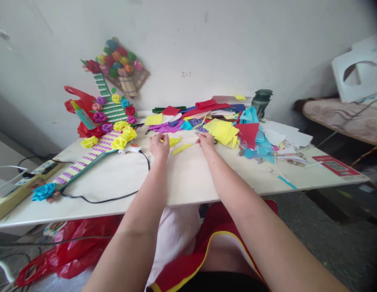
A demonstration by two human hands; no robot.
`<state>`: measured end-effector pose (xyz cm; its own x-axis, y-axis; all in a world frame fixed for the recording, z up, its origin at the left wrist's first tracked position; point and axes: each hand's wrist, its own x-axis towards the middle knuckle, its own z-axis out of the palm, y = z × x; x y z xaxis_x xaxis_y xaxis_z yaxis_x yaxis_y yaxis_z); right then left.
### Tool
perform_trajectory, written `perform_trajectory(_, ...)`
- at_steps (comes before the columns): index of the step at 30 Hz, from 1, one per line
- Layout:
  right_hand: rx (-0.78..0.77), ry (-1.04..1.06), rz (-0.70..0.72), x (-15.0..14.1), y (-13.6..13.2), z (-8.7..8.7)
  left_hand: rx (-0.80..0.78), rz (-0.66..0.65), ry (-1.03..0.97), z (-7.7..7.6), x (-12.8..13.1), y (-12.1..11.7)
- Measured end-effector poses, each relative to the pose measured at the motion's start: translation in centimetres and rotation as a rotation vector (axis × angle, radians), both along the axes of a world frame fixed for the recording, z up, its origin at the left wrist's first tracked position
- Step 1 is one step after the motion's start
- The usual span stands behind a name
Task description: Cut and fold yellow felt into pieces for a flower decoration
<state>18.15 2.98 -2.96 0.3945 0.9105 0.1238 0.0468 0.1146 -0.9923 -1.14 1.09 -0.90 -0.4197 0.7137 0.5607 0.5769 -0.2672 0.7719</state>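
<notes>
My left hand (159,146) is closed over the middle of the table, with a crumpled piece of yellow crepe paper (175,141) showing at its fingers. A flat yellow strip (182,149) lies on the tabletop between my two hands. My right hand (206,142) is closed too. A thin, dark pointed tip sticks out past its fingers and a dark loop shows behind it, which looks like a pair of scissors, mostly hidden by the hand. Just right of that hand is a stack of yellow paper squares (221,131).
At left stands a guitar-shaped board (85,158) with paper roses, beside a white glue gun (129,149) whose black cord crosses the table (188,190). Coloured paper sheets (203,106), blue scraps (263,148) and a dark green bottle (261,101) are at the back and right. A power strip (24,186) lies left.
</notes>
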Motion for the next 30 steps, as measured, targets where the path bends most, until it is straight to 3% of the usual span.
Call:
perform_trajectory(2,0.0,-0.015,-0.003,0.1,0.1,0.0,0.017,0.133,-0.157,0.1,-1.1,0.5)
perform_trajectory(4,0.005,-0.042,0.001,0.1,0.2,-0.1,0.027,0.185,-0.288,0.0,-2.2,1.3)
perform_trajectory(9,0.012,-0.165,0.084,-0.1,0.1,0.0,0.08,0.118,-0.586,-0.3,-3.6,2.5)
perform_trajectory(13,0.034,-0.313,0.167,-0.5,-0.7,0.4,0.084,0.149,-0.702,-0.3,-3.6,2.5)
perform_trajectory(20,0.051,-0.547,0.304,-1.3,-2.0,0.8,0.04,0.146,-0.512,-0.5,-3.2,2.1)
perform_trajectory(24,0.043,-0.673,0.344,-1.6,-2.0,0.7,-0.134,0.238,-0.374,-0.1,-2.8,1.2)
perform_trajectory(30,-0.005,-0.723,0.342,-1.9,-2.1,0.8,-0.406,0.139,0.057,0.3,-2.0,0.2)
